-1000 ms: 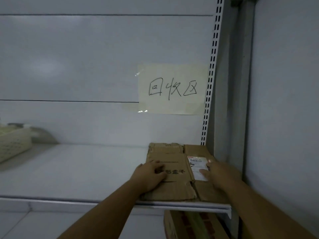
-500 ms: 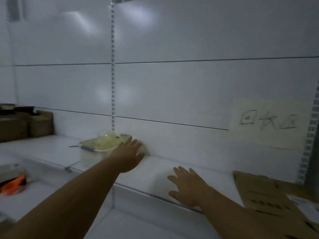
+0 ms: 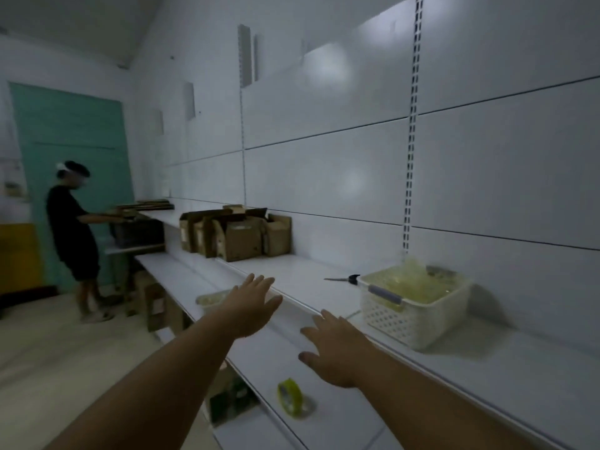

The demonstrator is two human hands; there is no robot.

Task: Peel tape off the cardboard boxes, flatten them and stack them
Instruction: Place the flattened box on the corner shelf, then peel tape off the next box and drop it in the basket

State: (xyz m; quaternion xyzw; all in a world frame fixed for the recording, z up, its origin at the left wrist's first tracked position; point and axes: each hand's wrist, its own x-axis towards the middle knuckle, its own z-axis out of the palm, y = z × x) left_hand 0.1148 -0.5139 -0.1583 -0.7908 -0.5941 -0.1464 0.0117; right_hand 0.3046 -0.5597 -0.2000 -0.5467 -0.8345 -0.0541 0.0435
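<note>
So the cardboard boxes [image 3: 235, 233] are bunched up on the upper shelf [image 3: 292, 271], well along it to the left of the white basket [image 3: 412, 306], pushed near the back wall. Plain brown corrugated stuff, blocky, standing upright with the top flaps open and sticking up at odd angles. The bunch runs lengthwise along the shelf, same line as the basket.

Just left of the basket there's a thin metal blade with a dark handle [image 3: 342, 279], lying flat, tip pointing towards the boxes. Could be scissors, can't really tell. The basket itself is lattice-sided plastic with a grey handle, full of crumpled yellowish see-through stuff.

Both hands are out in front of the shelf edge, lower left of the basket. Left hand [image 3: 250, 306] has its fingers spread and straight, holding nothing. Right hand [image 3: 337, 349] is the same, fingers fanned out, nearer the basket. Can't tell if either is actually touching the edge.

Below the basket, on the lower shelf, a yellow-green tape roll [image 3: 290, 397] stands on its rim.

Way past the boxes, another person [image 3: 73, 235] in dark clothes stands by a flat cardboard pile [image 3: 146, 206], teal door [image 3: 71, 157] behind.
</note>
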